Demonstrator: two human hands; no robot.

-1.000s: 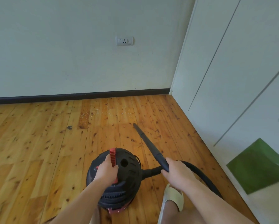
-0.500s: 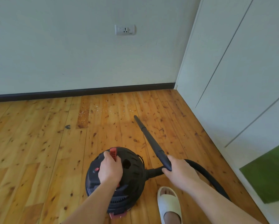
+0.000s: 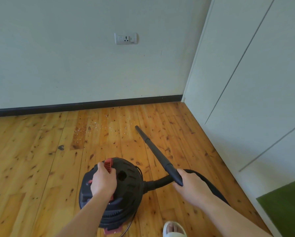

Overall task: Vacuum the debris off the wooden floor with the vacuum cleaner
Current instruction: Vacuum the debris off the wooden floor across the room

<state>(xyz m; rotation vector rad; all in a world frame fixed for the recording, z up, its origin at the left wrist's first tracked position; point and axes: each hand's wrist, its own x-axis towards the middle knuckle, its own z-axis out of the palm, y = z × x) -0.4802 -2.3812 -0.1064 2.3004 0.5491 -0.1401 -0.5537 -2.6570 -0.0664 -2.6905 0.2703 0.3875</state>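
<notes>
A black canister vacuum cleaner (image 3: 126, 190) with a red handle (image 3: 108, 165) stands on the wooden floor (image 3: 32, 168) just in front of me. My left hand (image 3: 103, 181) grips that red handle from above. My right hand (image 3: 191, 187) grips the rear end of the black wand (image 3: 153, 147), which slants forward and left, its nozzle tip close to the floor. Small white crumbs of debris (image 3: 90, 128) lie scattered near the dark skirting, left of and beyond the nozzle tip. A black hose (image 3: 160, 182) runs from the canister to the wand.
A white wall with a power socket (image 3: 126, 38) and dark skirting (image 3: 85, 105) closes the far side. White cupboard doors (image 3: 254, 82) run along the right. A green mat (image 3: 287, 206) lies at lower right. My foot in a white slipper (image 3: 173, 230) stands beside the canister. A dark spot (image 3: 61, 147) marks the floor.
The view has drawn closer to the wall. The canister and wand have moved forward toward the debris; both hands keep their grips.
</notes>
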